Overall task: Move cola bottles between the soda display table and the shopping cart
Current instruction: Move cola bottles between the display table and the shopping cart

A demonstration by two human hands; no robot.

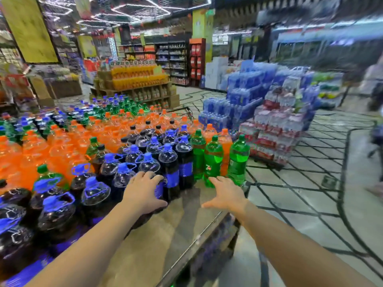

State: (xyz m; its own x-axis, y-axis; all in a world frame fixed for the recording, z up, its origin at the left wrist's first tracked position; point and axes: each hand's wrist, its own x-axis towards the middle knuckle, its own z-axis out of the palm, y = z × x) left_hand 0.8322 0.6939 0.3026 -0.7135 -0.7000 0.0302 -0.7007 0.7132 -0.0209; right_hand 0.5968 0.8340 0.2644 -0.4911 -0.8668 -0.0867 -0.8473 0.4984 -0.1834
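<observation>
Dark cola bottles with blue caps and blue labels stand packed on the soda display table (pixel 182 206). My left hand (pixel 143 191) lies around the shoulder of the front cola bottle (pixel 160 188) at the edge of the group, fingers curled on it. My right hand (pixel 226 194) hovers open over the bare tabletop, fingers spread, just in front of a green soda bottle (pixel 213 160). No shopping cart shows clearly in the head view.
Orange soda bottles (pixel 62 146) fill the table's left and back. Green bottles (pixel 238 158) stand at the right corner. Stacks of packed water (pixel 259 104) sit on the tiled floor beyond. A blurred person (pixel 376 125) stands at the far right.
</observation>
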